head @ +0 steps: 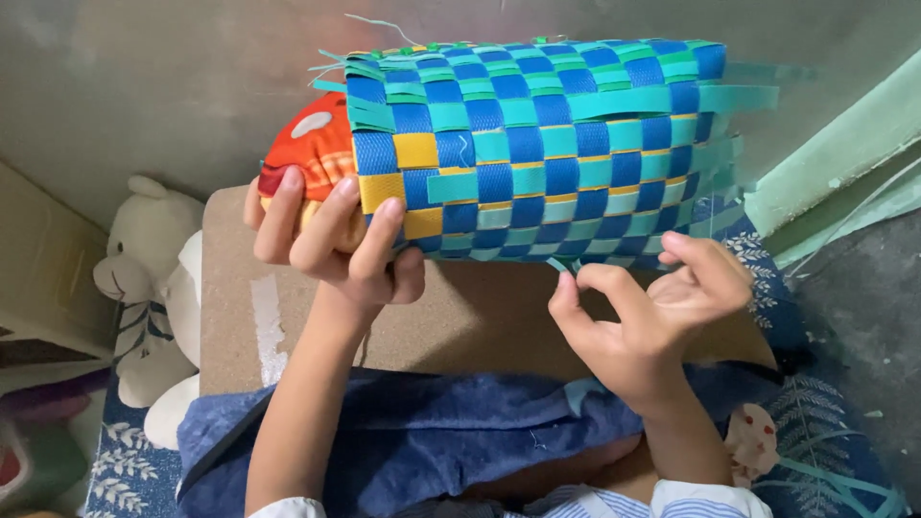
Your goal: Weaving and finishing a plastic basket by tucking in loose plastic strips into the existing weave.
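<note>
Left hand clamping end of woven strap basket, lifted above cardboard sheet. Right hand pinching 1 teal strip just below weave. Risking: strip slipping from pinch, weave loosening beside grip, basket rotating.

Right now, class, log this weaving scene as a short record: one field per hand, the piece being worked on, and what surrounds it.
Left hand: left hand grips the yellow-patched end of the woven tube
Right hand: right hand pinches a teal strip end under the tube
Woven tube: blue, teal and yellow strips in a checker weave, loose ends at right
Inside tube: orange form sticks out at left
Underneath: brown board on the lap, blue cloth
Nearby: white teddy bear at left
</note>
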